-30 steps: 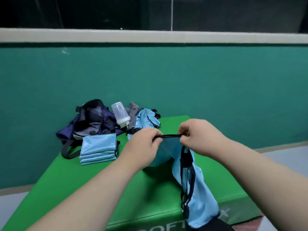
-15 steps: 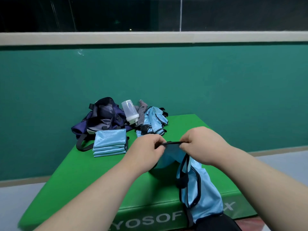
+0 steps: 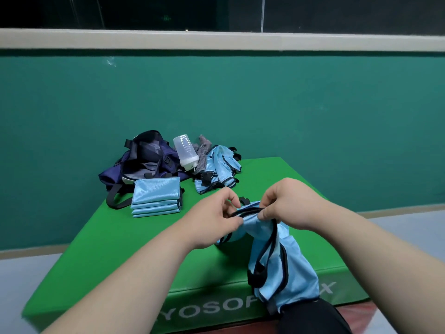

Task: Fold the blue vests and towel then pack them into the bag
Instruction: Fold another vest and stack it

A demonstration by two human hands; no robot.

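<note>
A light blue vest (image 3: pixel 281 266) with black trim hangs from both hands over the front edge of the green mat (image 3: pixel 134 256). My left hand (image 3: pixel 214 220) and my right hand (image 3: pixel 286 203) pinch its top edge, close together. A stack of folded blue vests (image 3: pixel 156 198) lies at the back left. Behind it sits the open navy bag (image 3: pixel 144 157). A heap of unfolded blue vests (image 3: pixel 220 169) lies at the back centre, with a grey towel (image 3: pixel 203 153) partly under it.
A clear plastic bottle (image 3: pixel 185 150) leans upside down between the bag and the towel. A green wall (image 3: pixel 313 116) stands right behind the mat. Grey floor (image 3: pixel 409 237) surrounds the mat on both sides.
My hands have lowered toward the mat and gathered the vest's top edge closer together. The camera has tilted down, so more of the mat's front shows.
</note>
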